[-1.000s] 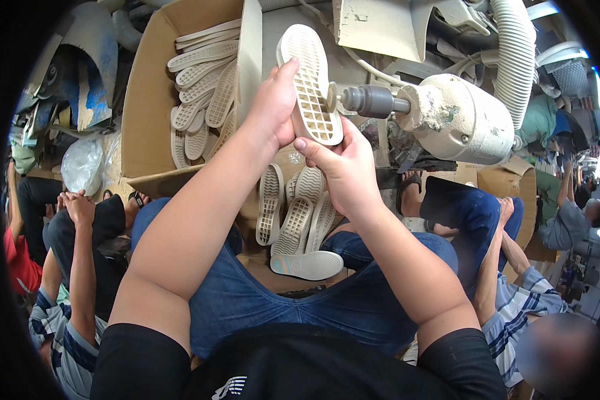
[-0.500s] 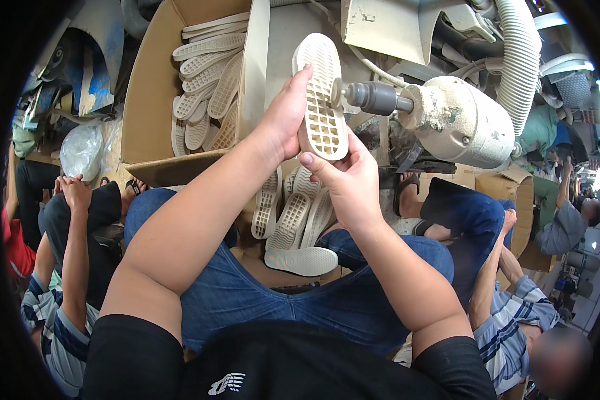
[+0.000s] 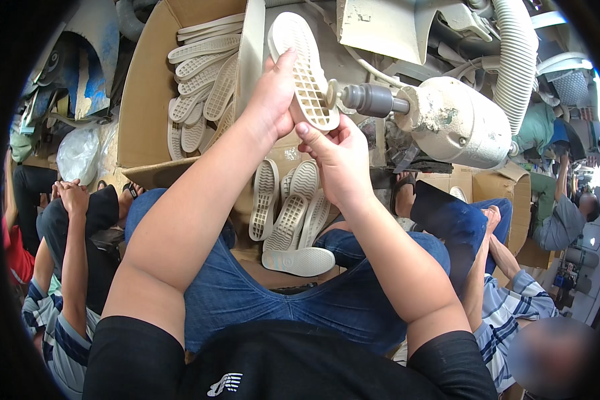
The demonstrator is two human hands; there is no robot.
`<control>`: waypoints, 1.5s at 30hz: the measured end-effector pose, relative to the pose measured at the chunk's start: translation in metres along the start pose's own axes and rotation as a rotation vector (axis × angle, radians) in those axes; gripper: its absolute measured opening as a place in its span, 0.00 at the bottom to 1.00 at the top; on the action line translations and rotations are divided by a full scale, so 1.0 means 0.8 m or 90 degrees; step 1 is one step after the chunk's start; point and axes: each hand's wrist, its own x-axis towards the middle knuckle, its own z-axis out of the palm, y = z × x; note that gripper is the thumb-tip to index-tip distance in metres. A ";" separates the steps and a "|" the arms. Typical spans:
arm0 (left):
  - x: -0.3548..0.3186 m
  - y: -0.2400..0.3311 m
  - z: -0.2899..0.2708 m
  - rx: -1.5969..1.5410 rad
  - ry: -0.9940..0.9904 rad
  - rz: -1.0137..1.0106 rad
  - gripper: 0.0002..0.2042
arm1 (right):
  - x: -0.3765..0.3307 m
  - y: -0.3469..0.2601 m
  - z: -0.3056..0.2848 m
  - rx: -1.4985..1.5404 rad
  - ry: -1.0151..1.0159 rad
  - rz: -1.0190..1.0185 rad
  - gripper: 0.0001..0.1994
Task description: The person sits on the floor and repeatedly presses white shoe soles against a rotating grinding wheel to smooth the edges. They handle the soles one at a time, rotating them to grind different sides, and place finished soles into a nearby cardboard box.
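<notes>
Between my two hands I hold a cream shoe sole (image 3: 305,67), its gridded underside facing up and tilted away to the upper left. My left hand (image 3: 275,93) grips its left edge with the thumb on top. At the near end, my right hand (image 3: 340,157) pinches it between thumb and fingers. The right edge of the sole meets the small round grinding wheel (image 3: 333,94) on the dark spindle (image 3: 377,99) of a cream motor (image 3: 457,123). Whether wheel and sole press together I cannot tell.
A cardboard box (image 3: 132,100) with several cream soles (image 3: 210,80) stands at the left. More loose soles (image 3: 290,220) lie between my knees. A ribbed hose (image 3: 515,60) rises behind the motor. People sit close by on both sides, one with clasped hands (image 3: 73,199) at the left.
Both hands have carried the sole up and to the left, and it now leans more. The wheel meets it nearer its close end. Both hands keep their hold.
</notes>
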 end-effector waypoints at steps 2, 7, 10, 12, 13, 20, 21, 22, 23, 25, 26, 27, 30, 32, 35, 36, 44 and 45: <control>0.004 0.000 0.000 -0.004 0.014 0.020 0.23 | 0.006 0.002 0.000 0.020 0.002 -0.001 0.19; 0.013 -0.002 0.001 -0.007 0.030 0.150 0.22 | 0.016 0.005 -0.004 0.051 0.004 0.008 0.17; 0.013 0.001 -0.002 -0.002 0.022 0.201 0.22 | 0.022 0.008 -0.002 0.059 -0.023 0.005 0.16; 0.011 0.003 -0.006 -0.007 -0.007 0.213 0.23 | 0.022 0.010 -0.001 0.071 -0.032 0.001 0.16; 0.009 0.004 -0.007 -0.010 -0.021 0.219 0.23 | 0.022 0.011 0.000 0.079 -0.031 0.005 0.16; -0.015 0.007 0.000 -0.047 0.003 0.250 0.24 | 0.020 0.007 -0.004 0.100 -0.046 0.007 0.15; -0.021 0.008 0.002 -0.052 0.005 0.245 0.25 | 0.020 0.006 -0.005 0.101 -0.047 0.011 0.15; -0.027 0.010 0.003 -0.056 0.003 0.246 0.25 | 0.020 0.006 -0.007 0.100 -0.041 0.018 0.15; -0.034 0.012 0.003 -0.061 -0.001 0.239 0.26 | 0.020 0.006 -0.009 0.112 -0.048 0.017 0.16; -0.047 0.018 0.002 -0.068 -0.018 0.236 0.27 | 0.020 0.006 -0.013 0.138 -0.063 0.014 0.16; -0.054 0.019 0.003 -0.082 -0.006 0.245 0.26 | 0.021 0.006 -0.016 0.139 -0.070 0.022 0.17; -0.060 0.022 0.001 -0.080 0.007 0.221 0.26 | 0.022 0.007 -0.018 0.145 -0.090 0.022 0.18; -0.078 0.027 -0.005 -0.073 0.011 0.191 0.25 | 0.024 0.011 -0.025 0.170 -0.121 0.028 0.18; -0.090 0.027 -0.007 -0.060 0.003 0.200 0.24 | 0.023 0.013 -0.030 0.179 -0.125 0.035 0.17; -0.109 0.022 -0.008 -0.034 -0.012 0.225 0.26 | 0.022 0.015 -0.038 0.184 -0.134 0.043 0.16; -0.115 0.020 -0.009 -0.013 -0.019 0.230 0.27 | 0.022 0.015 -0.040 0.190 -0.146 0.045 0.16; -0.164 0.003 -0.009 0.364 -0.112 0.328 0.19 | 0.020 0.011 -0.046 0.273 -0.149 0.078 0.13; -0.168 0.005 -0.012 0.449 -0.144 0.328 0.17 | 0.020 0.011 -0.046 0.272 -0.132 0.083 0.12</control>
